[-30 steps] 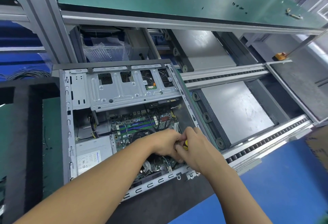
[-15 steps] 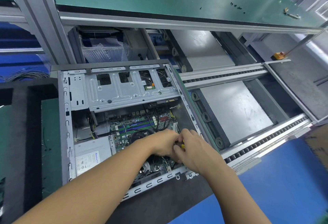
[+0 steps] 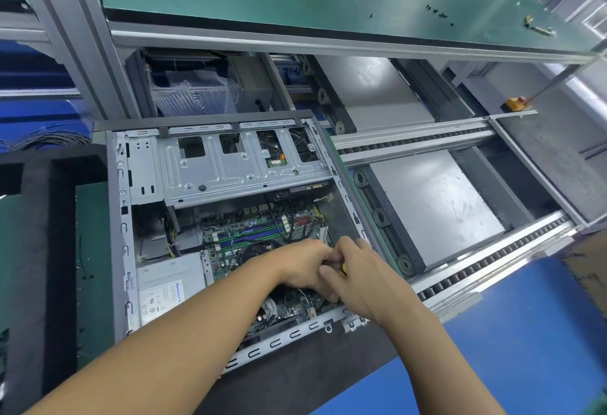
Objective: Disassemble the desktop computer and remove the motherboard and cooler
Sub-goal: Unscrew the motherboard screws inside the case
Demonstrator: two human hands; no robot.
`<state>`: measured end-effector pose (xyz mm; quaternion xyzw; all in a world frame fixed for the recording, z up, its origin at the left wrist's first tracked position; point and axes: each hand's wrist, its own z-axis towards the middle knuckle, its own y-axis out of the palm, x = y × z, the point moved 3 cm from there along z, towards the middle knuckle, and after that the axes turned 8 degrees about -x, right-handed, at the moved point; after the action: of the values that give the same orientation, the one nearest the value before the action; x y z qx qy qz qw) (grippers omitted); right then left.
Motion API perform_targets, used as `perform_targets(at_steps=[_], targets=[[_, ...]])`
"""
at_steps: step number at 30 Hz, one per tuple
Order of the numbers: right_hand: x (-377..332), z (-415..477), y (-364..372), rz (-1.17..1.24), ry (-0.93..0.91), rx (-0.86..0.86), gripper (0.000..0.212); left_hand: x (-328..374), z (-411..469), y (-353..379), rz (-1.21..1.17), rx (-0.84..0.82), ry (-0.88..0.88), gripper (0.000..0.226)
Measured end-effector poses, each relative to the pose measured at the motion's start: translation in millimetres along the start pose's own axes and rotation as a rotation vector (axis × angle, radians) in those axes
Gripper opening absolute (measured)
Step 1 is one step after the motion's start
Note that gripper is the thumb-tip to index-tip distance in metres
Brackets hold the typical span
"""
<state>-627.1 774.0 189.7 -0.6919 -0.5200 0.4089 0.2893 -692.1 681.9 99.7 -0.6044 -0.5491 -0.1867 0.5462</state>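
- Both hands meet over the green motherboard, still inside the grey metal case.
- My right hand curls round a yellow-handled tool; I cannot tell the grip of my left hand.
- Likely unscrewing: keep the tip seated.

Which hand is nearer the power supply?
Left. The left hand is over the motherboard, right of the power supply; the right hand lies farther right.

The left hand and right hand hide much of the motherboard; a yellow tool barely shows inside the right grip. The power supply label is unreadable.
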Motion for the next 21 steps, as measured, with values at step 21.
perform_targets(at_steps=[21], targets=[[5, -2, -1, -0.092, -0.021, 0.005, 0.012, 2, -9, -6, -0.261, -0.036, -0.006, 0.033]])
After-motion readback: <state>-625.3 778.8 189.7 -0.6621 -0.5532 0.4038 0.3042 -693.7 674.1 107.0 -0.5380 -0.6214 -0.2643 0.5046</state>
